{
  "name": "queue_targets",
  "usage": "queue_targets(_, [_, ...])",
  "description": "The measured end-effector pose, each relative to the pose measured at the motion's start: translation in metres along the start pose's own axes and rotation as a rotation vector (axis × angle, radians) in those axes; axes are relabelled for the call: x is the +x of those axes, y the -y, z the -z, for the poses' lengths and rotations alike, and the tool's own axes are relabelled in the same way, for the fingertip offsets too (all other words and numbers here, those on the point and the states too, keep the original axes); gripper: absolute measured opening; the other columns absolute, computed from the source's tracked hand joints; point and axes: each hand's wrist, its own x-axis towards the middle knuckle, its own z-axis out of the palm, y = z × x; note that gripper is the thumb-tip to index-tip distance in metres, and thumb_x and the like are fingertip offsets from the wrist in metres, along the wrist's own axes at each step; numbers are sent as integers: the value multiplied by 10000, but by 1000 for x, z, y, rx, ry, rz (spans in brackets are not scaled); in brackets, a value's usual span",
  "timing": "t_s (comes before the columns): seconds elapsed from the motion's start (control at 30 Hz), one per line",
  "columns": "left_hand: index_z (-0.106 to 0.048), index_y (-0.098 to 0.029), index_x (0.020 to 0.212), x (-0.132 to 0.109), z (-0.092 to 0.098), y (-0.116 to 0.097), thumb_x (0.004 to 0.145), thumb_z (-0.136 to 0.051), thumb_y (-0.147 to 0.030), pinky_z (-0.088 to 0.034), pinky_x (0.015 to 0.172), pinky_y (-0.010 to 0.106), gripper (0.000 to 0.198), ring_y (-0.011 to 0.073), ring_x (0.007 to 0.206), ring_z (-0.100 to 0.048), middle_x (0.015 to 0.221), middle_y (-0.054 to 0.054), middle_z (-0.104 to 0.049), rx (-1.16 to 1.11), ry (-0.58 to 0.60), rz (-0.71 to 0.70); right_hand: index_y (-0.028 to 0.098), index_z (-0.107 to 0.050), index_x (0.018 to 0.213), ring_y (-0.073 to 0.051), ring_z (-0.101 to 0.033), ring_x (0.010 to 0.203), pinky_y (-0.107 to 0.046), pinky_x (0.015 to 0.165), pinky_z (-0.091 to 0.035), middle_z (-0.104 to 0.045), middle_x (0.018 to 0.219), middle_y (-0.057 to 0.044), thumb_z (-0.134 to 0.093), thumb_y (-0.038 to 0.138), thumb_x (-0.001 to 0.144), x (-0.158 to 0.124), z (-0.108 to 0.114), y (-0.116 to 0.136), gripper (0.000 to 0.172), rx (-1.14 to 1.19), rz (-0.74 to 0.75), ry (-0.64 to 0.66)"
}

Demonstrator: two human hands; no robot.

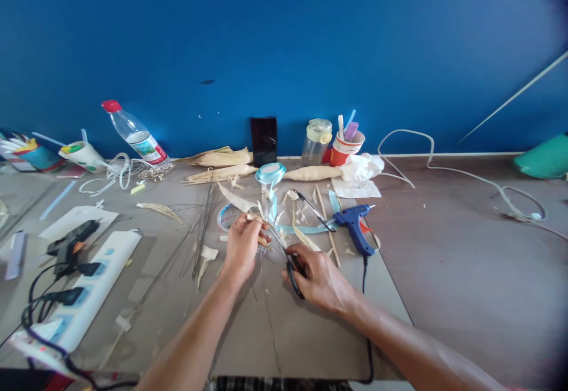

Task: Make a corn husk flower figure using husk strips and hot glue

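My left hand (242, 248) is closed in a pinch on a pale dried corn husk (236, 197), whose pointed end sticks up to the left above the fingers. My right hand (323, 277) grips scissors with black handles (293, 280). Their blades point up and left to the husk by my left fingertips; whether they touch it I cannot tell. Close behind lie a roll of tape (225, 218), a light blue ribbon roll (270, 173) and a black pen (314, 207). Husk scraps lie all around.
A blue glue gun (354, 225) lies to the right, its cord running to the front edge. At left are a white power strip (100, 287) and a black glue gun (73, 249). Thin wires (202, 237), a bottle (144, 139), a phone (264, 141) and a red cup (346, 149) stand or lie farther back.
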Motion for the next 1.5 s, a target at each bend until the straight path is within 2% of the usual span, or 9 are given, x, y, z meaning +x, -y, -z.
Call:
queue_targets(0.2, [-495, -160, 650, -3, -4, 2, 658, -569, -239, -394, 429, 187, 109, 63, 416, -503, 596, -36, -559, 9, 49, 30, 170, -572, 948, -95, -421, 509, -211, 500, -306, -503, 576, 42, -533, 296, 756, 3, -3, -1, 233, 34, -18, 9])
queue_targets(0.53, [-523, -155, 659, -2, -2, 7, 673, -543, -236, -418, 456, 200, 84, 73, 439, -520, 612, -29, -574, 52, 110, 71, 173, -563, 944, -90, -377, 487, -211, 471, -277, -435, 534, 63, -532, 318, 775, 6, -6, -12, 225, 71, -42, 6])
queue_targets(0.93, [-519, -157, 631, -3, -1, 1, 645, -555, -229, -419, 467, 214, 82, 84, 435, -530, 596, -30, -568, 41, 119, 115, 165, -582, 920, -89, -385, 523, -200, 484, -292, -452, 570, 51, -549, 299, 765, 7, -4, -13, 207, 106, -25, 31])
queue_targets(1.5, [-562, -145, 636, -3, 0, -1, 651, -639, -341, -429, 468, 208, 211, 96, 454, -559, 608, -13, -596, 2, 108, 116, 147, -594, 912, -77, -292, 502, -198, 457, -232, -345, 544, 70, -539, 313, 770, 7, -3, -17, 225, 180, -35, 66])
